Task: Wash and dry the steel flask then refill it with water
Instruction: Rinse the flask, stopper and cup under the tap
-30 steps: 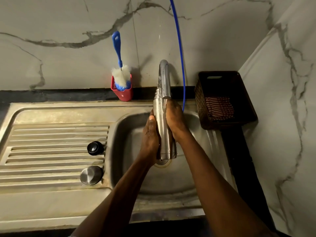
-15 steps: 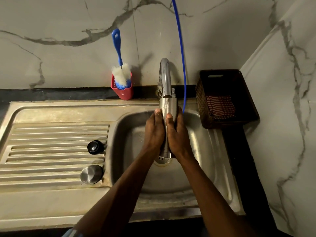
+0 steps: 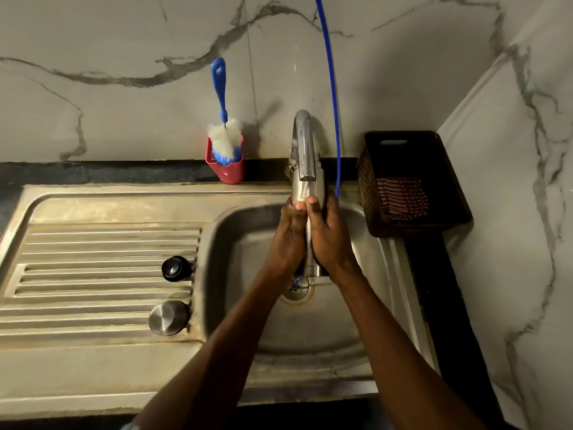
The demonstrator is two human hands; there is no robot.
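Rubbing the steel flask (image 3: 308,193) under the tap (image 3: 302,144), I have my left hand (image 3: 290,234) and right hand (image 3: 330,237) wrapped round its body, holding it upright over the sink (image 3: 235,243). Its two caps (image 3: 169,318) lie on the drainboard, so I judge washing is midway. Drying and refilling remain.

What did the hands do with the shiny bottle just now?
Both hands slid along the steel flask under the tap: the left hand up, the right hand down, now level, palms pressed around it. The flask stayed over the sink; the two caps and brush did not move.
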